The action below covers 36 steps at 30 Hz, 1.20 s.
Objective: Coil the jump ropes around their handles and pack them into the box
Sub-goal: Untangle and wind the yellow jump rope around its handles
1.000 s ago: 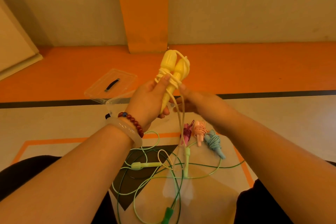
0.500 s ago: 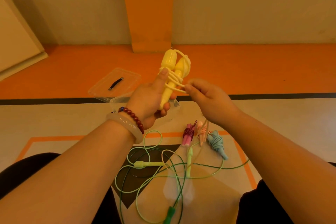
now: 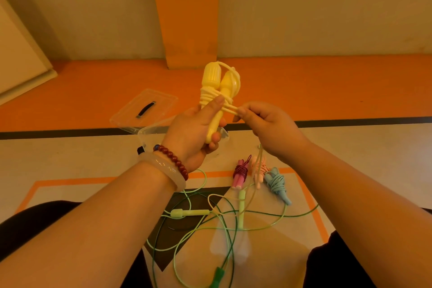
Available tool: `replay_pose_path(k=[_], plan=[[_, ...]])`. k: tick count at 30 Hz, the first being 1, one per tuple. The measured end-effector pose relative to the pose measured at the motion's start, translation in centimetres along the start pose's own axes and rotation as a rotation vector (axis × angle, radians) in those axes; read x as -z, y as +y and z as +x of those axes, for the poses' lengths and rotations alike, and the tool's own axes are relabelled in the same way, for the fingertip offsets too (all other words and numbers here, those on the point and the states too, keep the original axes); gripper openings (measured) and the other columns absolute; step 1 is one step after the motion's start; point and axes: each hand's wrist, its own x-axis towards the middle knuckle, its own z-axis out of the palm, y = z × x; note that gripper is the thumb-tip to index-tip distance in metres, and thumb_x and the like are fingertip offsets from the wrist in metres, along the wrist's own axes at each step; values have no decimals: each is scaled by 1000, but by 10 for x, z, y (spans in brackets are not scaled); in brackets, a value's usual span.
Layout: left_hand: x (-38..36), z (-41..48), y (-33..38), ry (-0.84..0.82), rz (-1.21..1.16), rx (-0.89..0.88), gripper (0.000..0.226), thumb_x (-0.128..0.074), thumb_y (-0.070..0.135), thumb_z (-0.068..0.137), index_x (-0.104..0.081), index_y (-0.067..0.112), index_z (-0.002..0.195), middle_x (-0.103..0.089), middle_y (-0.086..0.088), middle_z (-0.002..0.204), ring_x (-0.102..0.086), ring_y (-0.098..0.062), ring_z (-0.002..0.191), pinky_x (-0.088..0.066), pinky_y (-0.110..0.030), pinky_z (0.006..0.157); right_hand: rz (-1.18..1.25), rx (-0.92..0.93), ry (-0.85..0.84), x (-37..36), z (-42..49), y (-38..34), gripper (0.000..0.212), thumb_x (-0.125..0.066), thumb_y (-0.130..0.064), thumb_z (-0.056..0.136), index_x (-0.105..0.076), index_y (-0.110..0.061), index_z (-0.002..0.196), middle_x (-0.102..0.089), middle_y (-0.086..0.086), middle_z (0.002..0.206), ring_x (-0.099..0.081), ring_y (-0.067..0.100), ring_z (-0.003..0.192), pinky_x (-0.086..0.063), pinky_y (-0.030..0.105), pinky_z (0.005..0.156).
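Left hand (image 3: pixel 194 133): grip closed around two smooth yellow plastic handles (image 3: pixel 211 77), bulbous and ribbed at the top, held upright at frame centre. Yellow cord (image 3: pixel 210 97) is wound in several turns around their necks. Right hand (image 3: pixel 268 128): grip pinching a strand of that cord just right of the handles.

Behind the left hand, a clear plastic box (image 3: pixel 145 132) sits on the floor (image 3: pixel 350 147). Its transparent lid (image 3: pixel 145 110), with a dark strap handle, lies at upper left.

Below the right hand, three coiled ropes lie side by side: magenta rope (image 3: pixel 240 172), pink rope (image 3: pixel 258 168), blue rope (image 3: pixel 277 182). At lower centre a thin green rope (image 3: pixel 189 213) lies loose and tangled.

The floor is glossy cream with orange bands and a black line. Beige wall (image 3: pixel 304 7), orange pillar (image 3: pixel 184 7).
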Motion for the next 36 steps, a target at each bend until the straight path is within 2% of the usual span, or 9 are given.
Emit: replay_pose_path(k=[5, 9, 14, 17, 22, 28, 31, 33, 36], plan=[[1, 0, 0, 40, -39, -22, 28, -58, 45, 90, -58, 18, 96, -56, 2, 65, -42, -4, 39, -33, -15, 36, 169, -42, -48, -2, 2, 4, 23, -51, -29, 97, -73, -24, 91, -49, -15, 55, -41, 0, 54, -32, 24, 58], [3, -2, -1, -152, -108, 103, 38, -54, 53, 85, -55, 19, 101, -52, 4, 61, -40, -2, 37, -32, -13, 35, 251, -72, 24, -1, 3, 6, 14, -60, -27, 91, -72, -22, 84, -56, -11, 56, -44, 5, 54, -35, 24, 54], [5, -5, 8, -345, -163, 306, 45, -51, 59, 71, -51, 16, 84, -41, 6, 50, -35, 0, 32, -28, -9, 32, 493, -11, -92, -2, 1, 3, 34, -56, -21, 88, -59, -15, 121, -68, -11, 77, -38, 1, 48, -29, 19, 48], [6, -5, 10, -381, -144, 330, 47, -50, 61, 71, -50, 17, 85, -40, 5, 51, -35, 0, 34, -28, -9, 35, 572, 4, -153, -2, -1, 3, 38, -55, -23, 84, -58, -18, 122, -60, -14, 64, -27, 5, 48, -19, 26, 48], [-2, -9, 6, -209, 76, 139, 50, -45, 66, 78, -53, 24, 103, -49, 1, 65, -42, -8, 43, -38, -20, 44, 581, -30, -103, -3, -1, 1, 29, -55, -18, 88, -63, -19, 116, -52, -12, 55, -24, 8, 49, -15, 28, 50], [0, -3, -2, 191, 255, -359, 20, -61, 39, 88, -58, 26, 104, -69, -3, 94, -71, -16, 71, -61, -41, 64, 451, -63, 33, -3, 1, -8, 24, -52, -5, 94, -63, -8, 115, -60, -17, 53, -44, 1, 46, -30, 16, 47], [2, -2, -9, 262, 538, -534, 16, -53, 40, 95, -67, 32, 89, -69, -1, 76, -63, -8, 64, -52, -27, 59, 410, -61, 78, -6, 1, -9, 25, -56, -4, 93, -64, -5, 117, -61, -20, 54, -54, -8, 48, -38, 7, 47], [-1, -1, -14, 228, 670, -524, 26, -43, 41, 99, -64, 27, 92, -62, 3, 71, -56, -3, 59, -45, -21, 54, 348, -51, 105, -8, 0, -10, 22, -61, -10, 91, -69, -9, 112, -68, -19, 65, -61, -9, 60, -44, 7, 56], [-8, 3, -25, 159, 645, -432, 32, -36, 47, 99, -53, 25, 116, -64, 1, 101, -63, -14, 90, -52, -38, 79, 208, -46, 122, -11, 0, -7, 21, -66, -21, 89, -73, -16, 109, -75, -7, 92, -69, 2, 89, -54, 20, 79]])
